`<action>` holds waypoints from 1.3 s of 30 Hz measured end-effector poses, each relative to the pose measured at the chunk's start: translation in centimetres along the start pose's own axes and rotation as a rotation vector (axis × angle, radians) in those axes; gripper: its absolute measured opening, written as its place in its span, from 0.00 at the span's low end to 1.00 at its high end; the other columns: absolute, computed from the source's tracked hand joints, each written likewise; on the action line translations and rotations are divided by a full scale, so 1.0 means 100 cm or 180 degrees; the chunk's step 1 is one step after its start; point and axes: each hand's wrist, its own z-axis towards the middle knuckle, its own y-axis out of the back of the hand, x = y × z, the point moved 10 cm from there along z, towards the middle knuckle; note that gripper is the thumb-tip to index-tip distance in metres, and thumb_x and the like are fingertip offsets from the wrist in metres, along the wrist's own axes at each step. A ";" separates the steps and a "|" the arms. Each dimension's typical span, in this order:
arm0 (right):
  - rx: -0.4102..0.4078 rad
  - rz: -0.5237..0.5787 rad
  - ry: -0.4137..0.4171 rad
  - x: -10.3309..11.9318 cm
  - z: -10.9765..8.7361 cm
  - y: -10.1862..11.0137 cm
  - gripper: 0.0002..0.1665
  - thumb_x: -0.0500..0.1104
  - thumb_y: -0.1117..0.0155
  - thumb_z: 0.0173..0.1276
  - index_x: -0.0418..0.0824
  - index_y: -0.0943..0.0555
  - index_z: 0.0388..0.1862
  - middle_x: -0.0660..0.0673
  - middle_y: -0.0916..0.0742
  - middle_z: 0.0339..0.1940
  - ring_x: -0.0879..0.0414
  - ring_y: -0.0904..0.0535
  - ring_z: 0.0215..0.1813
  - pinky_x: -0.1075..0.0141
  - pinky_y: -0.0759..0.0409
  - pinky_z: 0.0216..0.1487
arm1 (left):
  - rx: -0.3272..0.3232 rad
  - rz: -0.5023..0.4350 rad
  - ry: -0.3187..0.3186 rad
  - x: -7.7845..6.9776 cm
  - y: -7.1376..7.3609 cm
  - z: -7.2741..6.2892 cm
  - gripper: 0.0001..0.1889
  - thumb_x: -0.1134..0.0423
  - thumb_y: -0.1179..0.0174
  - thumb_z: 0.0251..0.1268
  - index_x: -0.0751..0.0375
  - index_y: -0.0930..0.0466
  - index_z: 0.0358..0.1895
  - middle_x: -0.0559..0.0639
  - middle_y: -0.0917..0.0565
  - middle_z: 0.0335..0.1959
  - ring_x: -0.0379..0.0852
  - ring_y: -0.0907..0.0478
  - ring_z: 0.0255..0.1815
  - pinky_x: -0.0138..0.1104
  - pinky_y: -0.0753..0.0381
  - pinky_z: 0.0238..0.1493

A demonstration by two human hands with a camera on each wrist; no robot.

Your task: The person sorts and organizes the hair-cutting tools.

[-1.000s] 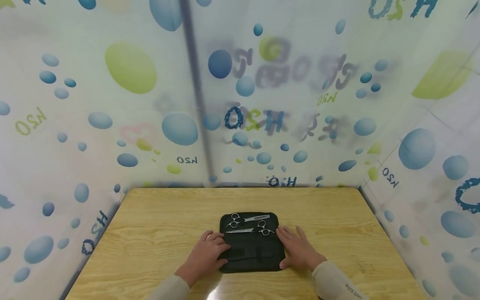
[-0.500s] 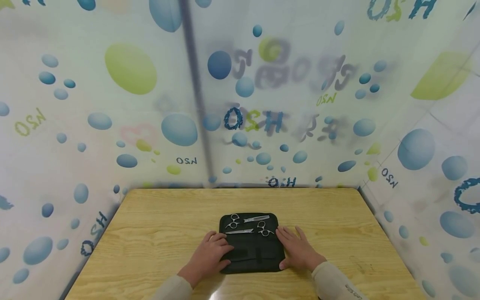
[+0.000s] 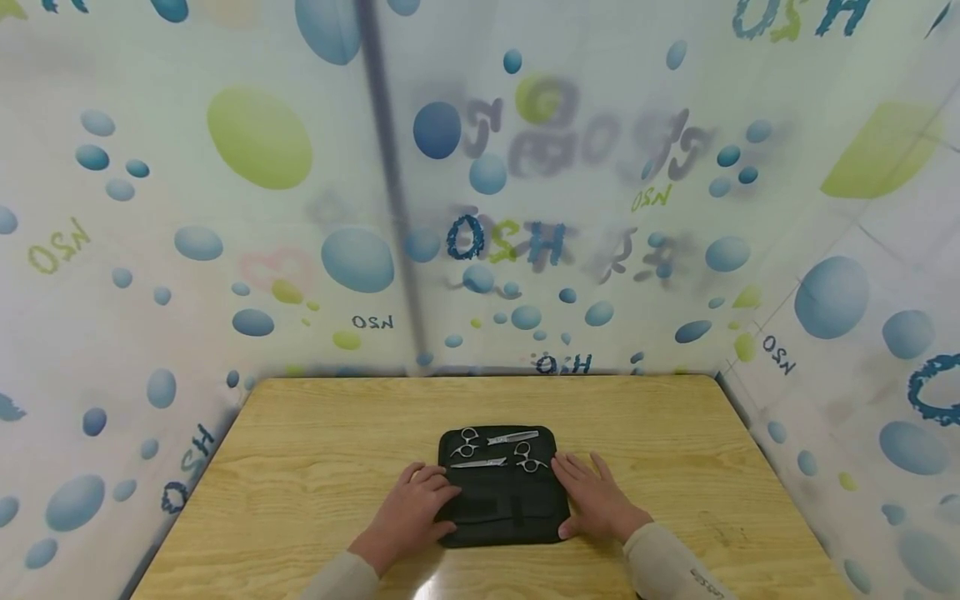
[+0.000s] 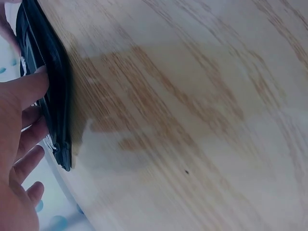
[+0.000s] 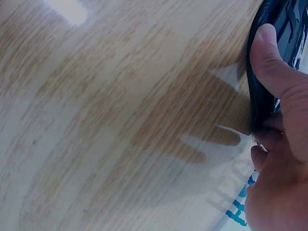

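On the bench, between the hands: a black case, lying flat, about midway between the bench's left and right edges and clear of its far edge.
Left hand: loosely open, its fingers slightly bent over the case's left edge and its thumb on the case toward the near left corner; it touches the case rather than closing round it.
Right hand: open, the thumb spread well away from the fingers; fingertips touch the case's right edge, and the thumb rests on its near right corner.
Far half of the case: two pairs of silver scissors, side by side, pointing opposite ways. The farther scissors have their blades toward the right; the nearer scissors have theirs toward the left, with the finger rings close to the right hand.
Near half of the case: a dark flap with a short strap, between the two thumbs.
Sleeves: pale cuffs at both wrists.
Beyond the bench's far edge: a white backdrop with blue and green spots.
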 end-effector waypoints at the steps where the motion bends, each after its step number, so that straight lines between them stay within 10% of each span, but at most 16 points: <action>1: -0.0003 0.0001 0.0002 0.000 0.000 0.000 0.63 0.63 0.25 0.48 0.36 0.41 0.76 0.40 0.36 0.78 0.41 0.43 0.79 0.38 0.59 0.77 | 0.0010 0.0003 0.0013 0.001 0.000 0.000 0.24 0.42 0.32 0.54 0.50 0.16 0.51 0.45 0.15 0.48 0.48 0.25 0.61 0.50 0.31 0.67; 39: 0.0039 0.0028 -0.0072 -0.001 0.001 -0.002 0.62 0.62 0.25 0.49 0.38 0.41 0.76 0.41 0.36 0.78 0.43 0.44 0.79 0.38 0.60 0.77 | 0.0047 0.0042 -0.0150 -0.007 -0.001 0.002 0.18 0.43 0.32 0.56 0.43 0.13 0.48 0.42 0.15 0.42 0.45 0.24 0.55 0.48 0.30 0.66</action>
